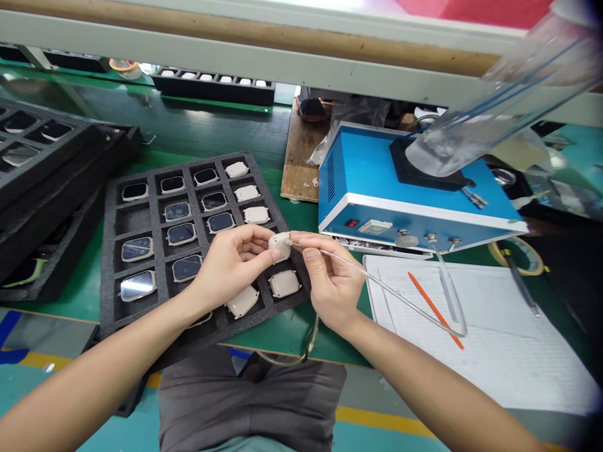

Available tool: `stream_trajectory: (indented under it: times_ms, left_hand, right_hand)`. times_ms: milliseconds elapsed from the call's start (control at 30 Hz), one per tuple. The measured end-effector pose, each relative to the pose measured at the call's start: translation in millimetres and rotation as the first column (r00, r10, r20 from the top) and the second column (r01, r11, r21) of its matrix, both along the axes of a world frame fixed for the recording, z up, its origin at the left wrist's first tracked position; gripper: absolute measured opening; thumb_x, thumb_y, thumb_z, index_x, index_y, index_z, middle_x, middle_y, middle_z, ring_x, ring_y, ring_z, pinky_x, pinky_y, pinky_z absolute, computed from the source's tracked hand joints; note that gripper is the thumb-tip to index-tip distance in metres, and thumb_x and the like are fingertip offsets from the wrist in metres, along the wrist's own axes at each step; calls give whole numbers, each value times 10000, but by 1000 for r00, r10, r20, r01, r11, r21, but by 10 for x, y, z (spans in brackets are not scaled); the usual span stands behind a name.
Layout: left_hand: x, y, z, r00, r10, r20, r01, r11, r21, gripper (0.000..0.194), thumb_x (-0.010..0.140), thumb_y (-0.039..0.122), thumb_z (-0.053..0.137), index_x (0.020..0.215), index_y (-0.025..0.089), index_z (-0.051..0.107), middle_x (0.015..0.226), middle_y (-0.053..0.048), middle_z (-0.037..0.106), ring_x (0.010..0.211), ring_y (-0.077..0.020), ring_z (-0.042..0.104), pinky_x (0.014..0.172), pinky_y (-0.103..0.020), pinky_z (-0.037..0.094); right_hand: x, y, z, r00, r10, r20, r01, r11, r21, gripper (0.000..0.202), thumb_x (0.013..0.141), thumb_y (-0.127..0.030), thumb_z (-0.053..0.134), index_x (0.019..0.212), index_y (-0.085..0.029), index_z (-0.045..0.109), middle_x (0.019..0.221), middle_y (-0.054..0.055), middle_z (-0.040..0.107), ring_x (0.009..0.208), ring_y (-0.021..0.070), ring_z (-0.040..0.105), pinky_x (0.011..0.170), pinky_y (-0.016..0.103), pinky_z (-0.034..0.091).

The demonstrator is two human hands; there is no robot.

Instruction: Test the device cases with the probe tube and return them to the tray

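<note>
Between the thumb and fingers of my left hand [233, 254] is a cream-coloured smartwatch case [281, 243], held over the right side of a dark foam tray [162, 216]. My right hand [334, 276] pinches the end of a thin clear tube [400, 290] right at the case's edge; the tip itself is too small to make out. The tray's compartments hold several watches with dark screens up, such as one watch [137, 285] at the near left. Along its right column lie cream watch cases with their backs up, among them a case [285, 284] just below my hands.
A blue control box [414, 188] stands at the right, with a clear cylinder [452, 138] in a black holder on top. In front lie paper sheets [494, 351], an orange stick [433, 307] and a tape roll [532, 254]. Stacked foam trays [56, 176] stand left; a shelf beam [235, 56] crosses above.
</note>
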State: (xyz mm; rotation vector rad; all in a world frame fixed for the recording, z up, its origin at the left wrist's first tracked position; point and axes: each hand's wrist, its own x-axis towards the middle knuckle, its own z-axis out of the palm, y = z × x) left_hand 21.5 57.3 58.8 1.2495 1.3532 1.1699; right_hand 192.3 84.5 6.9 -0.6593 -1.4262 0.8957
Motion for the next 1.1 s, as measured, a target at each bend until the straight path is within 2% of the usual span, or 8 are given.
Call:
stream_trajectory:
  times_ms: [400,600,933,1100]
  left_hand:
    - [-5,-5,-3,1000,-9,6,9,1000,10,229,773,287,850,935,152,762,879,-46,794,750,-146,728,683,-226,596]
    - [-11,-4,-8,1000,-14,20,13,1000,16,271,762,335,880,932,159,763,878,-53,797,771,-166,744,704,-242,609]
    - [-41,30,16,998,5,-58,-3,1000,24,356,752,448,892,934,168,770,881,-71,807,782,-208,763,731,-297,642]
    - [-57,31,2,998,-5,-62,7,999,33,347,768,447,879,945,171,765,902,-74,814,796,-207,771,763,-307,650]
  right_hand:
    - [1,4,24,1000,-1,7,1,1000,24,147,1007,-201,641,1031,-254,777,1061,64,812,1036,221,784,912,402,676]
    - [-1,8,27,1000,3,11,-3,1000,26,153,1005,-198,636,1033,-255,775,1063,67,810,1039,220,782,901,395,678]
    - [-28,57,50,1000,2,23,-3,999,42,141,1010,-226,632,1010,-245,772,1058,74,813,1016,206,789,879,362,671]
    - [-40,64,42,1000,19,0,-19,999,38,140,1006,-211,637,1025,-247,771,1074,74,810,1028,195,785,888,345,666]
